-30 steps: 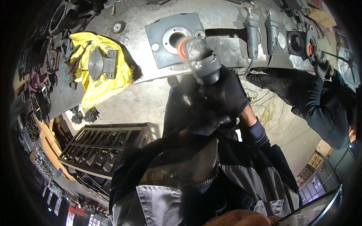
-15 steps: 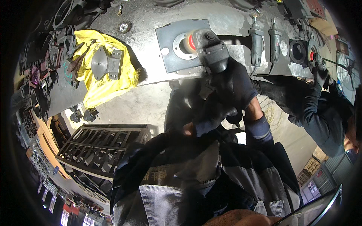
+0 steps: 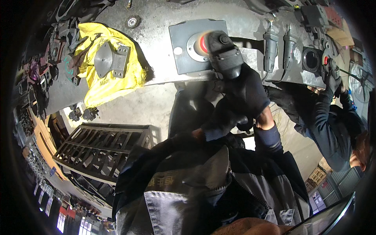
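An angle grinder (image 3: 226,57) with a red spinning disc, blurred by motion, is over a square grey metal plate (image 3: 180,39) with a round flanged hole. The disc is at the hole's ring, on its right side; whether it touches the metal I cannot tell. My right hand (image 3: 252,90), in a dark glove, is wrapped round the grinder's body. Lower and to the left, my left hand (image 3: 227,115), also gloved, is closed on the rear of the grinder; deep shadow hides most of its fingers.
Left of the plate, a yellow sack (image 3: 135,72) lies under a grey metal bracket (image 3: 111,60). Two slim grey power tools (image 3: 271,49) lie on the bench at right. A co-worker (image 3: 329,121) handles another grinder at far right. A dark metal rack (image 3: 100,152) stands below the bench.
The view has shifted slightly, so the bench things sit a little differently in the picture. The grinder stays on the right side of the ring, with both hands still on it.
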Tool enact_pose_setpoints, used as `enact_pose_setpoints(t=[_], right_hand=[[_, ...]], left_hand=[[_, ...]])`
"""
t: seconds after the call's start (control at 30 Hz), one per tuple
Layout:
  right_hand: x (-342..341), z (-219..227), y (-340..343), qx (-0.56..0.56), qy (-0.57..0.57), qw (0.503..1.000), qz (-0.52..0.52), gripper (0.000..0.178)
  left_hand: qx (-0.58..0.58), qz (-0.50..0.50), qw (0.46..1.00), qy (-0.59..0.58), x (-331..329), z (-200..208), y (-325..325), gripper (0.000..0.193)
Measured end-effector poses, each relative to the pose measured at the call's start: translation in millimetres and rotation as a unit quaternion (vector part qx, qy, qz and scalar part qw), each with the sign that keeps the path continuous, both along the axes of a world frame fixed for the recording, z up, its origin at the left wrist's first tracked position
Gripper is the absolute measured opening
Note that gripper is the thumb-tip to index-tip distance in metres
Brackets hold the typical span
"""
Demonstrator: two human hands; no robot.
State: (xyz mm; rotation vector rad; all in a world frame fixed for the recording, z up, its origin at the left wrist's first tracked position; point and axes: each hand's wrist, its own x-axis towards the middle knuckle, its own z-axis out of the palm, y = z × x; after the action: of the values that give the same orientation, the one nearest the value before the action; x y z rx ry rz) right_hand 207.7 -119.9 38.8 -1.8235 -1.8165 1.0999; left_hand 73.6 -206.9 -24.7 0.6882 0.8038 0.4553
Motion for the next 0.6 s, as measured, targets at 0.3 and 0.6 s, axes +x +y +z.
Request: enact_pose_setpoints(t=[0.3,0.6], right_hand=[[-2.7,4.4,1.6,0.117,-0.078,0.982,0.129,0.028],[-16.3,5.6,-15.9,-0.025,0.011,0.998,-0.052,0.031]], left_hand=[[0.081,0.085,0.992,-0.034,19.0,-13.3,-6.3,0.035],[0.169,0.078,0.982,0.027,7.8,-7.5,-19.6,0.030]])
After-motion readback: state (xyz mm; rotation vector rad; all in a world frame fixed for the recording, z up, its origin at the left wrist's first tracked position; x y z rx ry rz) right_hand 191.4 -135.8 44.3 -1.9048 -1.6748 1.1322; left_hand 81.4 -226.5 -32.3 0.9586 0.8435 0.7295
